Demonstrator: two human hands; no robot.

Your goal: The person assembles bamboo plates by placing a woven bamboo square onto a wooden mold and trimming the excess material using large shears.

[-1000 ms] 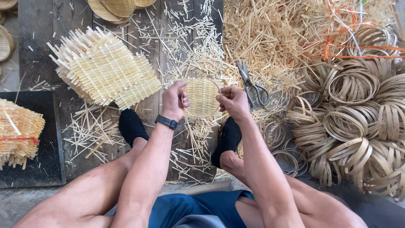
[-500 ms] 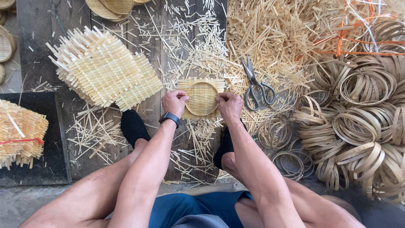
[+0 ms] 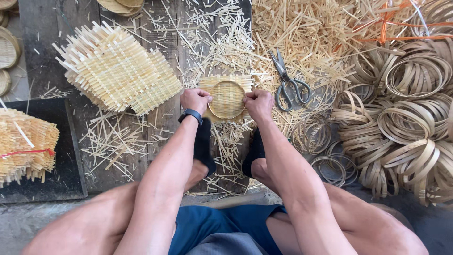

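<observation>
A small square woven bamboo mat with a round bamboo ring (image 3: 227, 98) pressed onto it lies on the dark wooden boards in front of me. My left hand (image 3: 195, 100) grips its left edge and wears a black wristband. On the right edge my right hand (image 3: 258, 104) holds the ring and mat. Both fists are closed around the rim. My black-socked feet rest just below the piece.
A stack of square woven mats (image 3: 115, 68) lies upper left. Scissors (image 3: 289, 82) rest right of the piece among loose bamboo splinters. Heaps of bamboo rings (image 3: 406, 118) fill the right side. A tied bundle of mats (image 3: 23, 144) sits at left, finished round trays (image 3: 8, 47) beyond.
The mat and ring have come down from a raised hold onto the boards. Both hands have shifted to opposite sides of the rim and pressed the ring down.
</observation>
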